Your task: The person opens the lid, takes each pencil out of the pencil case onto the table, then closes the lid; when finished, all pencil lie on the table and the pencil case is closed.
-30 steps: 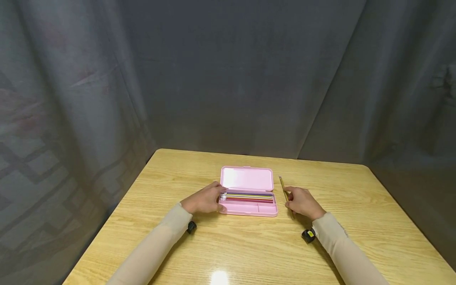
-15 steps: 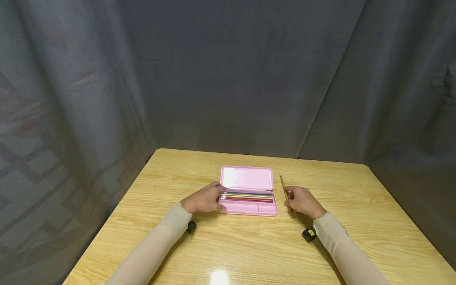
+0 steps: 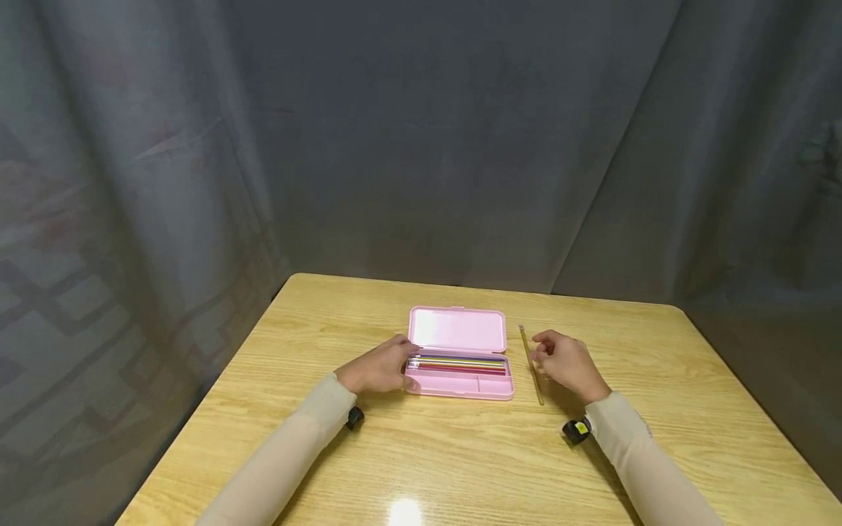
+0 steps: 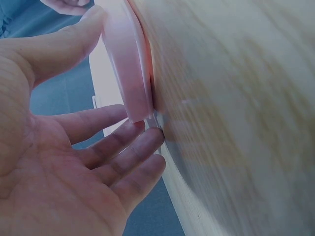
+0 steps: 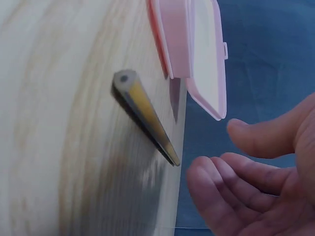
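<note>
A pink pencil case (image 3: 460,389) lies with its lid (image 3: 458,329) raised at the back. Several coloured pencils (image 3: 460,364) lie side by side in its rear compartment. My left hand (image 3: 380,367) holds the case's left end, thumb at the front and fingers toward the hinge; in the left wrist view the thumb touches the case wall (image 4: 129,69). Right of the case, a yellow unsharpened pencil (image 3: 531,365) lies on the table, its flat end (image 5: 125,78) nearest the right wrist camera. Just right of that pencil my right hand (image 3: 567,363) hovers, fingers loosely bent, holding nothing.
The wooden table (image 3: 460,460) extends around the case, with its far edge behind the lid. A dark grey curtain (image 3: 421,146) hangs behind and at both sides. The front compartment of the case has a small divider (image 3: 478,383).
My right hand has let go of the yellow pencil and moved slightly up and right from it. The pencil stays on the table. My left hand keeps its place on the case.
</note>
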Tool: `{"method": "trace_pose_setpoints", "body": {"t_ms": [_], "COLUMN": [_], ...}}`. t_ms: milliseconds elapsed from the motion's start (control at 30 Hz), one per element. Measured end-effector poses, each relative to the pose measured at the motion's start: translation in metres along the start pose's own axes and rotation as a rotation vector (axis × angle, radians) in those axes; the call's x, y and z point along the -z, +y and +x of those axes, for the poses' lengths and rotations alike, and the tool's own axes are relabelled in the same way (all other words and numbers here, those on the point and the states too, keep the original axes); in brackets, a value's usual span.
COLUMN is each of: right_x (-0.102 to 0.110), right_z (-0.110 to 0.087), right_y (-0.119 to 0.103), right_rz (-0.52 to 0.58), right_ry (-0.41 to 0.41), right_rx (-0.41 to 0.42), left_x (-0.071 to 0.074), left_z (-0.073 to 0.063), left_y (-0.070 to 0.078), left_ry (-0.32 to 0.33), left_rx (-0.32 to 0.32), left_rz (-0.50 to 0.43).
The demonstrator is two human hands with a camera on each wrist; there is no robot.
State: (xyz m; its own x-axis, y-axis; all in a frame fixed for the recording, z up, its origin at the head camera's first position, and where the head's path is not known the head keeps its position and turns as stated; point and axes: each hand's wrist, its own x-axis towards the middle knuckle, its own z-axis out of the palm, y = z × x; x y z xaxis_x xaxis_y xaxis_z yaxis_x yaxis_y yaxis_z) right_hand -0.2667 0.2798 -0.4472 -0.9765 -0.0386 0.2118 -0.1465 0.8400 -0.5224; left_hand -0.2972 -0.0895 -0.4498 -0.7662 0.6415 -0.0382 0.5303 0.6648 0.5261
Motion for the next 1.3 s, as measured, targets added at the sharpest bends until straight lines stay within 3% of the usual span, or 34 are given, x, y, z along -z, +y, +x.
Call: {"method": "trace_pose_setpoints", "body": {"t_ms": [167, 533, 900, 1300], "right_x": [0.003, 0.0, -0.011, -0.025], "right_z": [-0.001, 0.009, 0.021, 0.025], "right_y": [-0.003, -0.013, -0.029, -0.057], "right_rz": [0.021, 0.177, 0.225, 0.307], "right_ry": [0.07, 0.243, 0.233, 0.161], "right_rx": [-0.002, 0.059, 0.167, 0.193], "left_x": [0.0, 0.001, -0.001, 0.0], "left_z": [0.0, 0.001, 0.002, 0.001], "left_y": [0.001, -0.001, 0.001, 0.004], "left_ry": [-0.006, 0.005, 0.004, 0.004], "left_rx": [0.003, -0.008, 0.002, 0.003], "left_rz": [-0.003, 0.0, 0.001, 0.004]}}
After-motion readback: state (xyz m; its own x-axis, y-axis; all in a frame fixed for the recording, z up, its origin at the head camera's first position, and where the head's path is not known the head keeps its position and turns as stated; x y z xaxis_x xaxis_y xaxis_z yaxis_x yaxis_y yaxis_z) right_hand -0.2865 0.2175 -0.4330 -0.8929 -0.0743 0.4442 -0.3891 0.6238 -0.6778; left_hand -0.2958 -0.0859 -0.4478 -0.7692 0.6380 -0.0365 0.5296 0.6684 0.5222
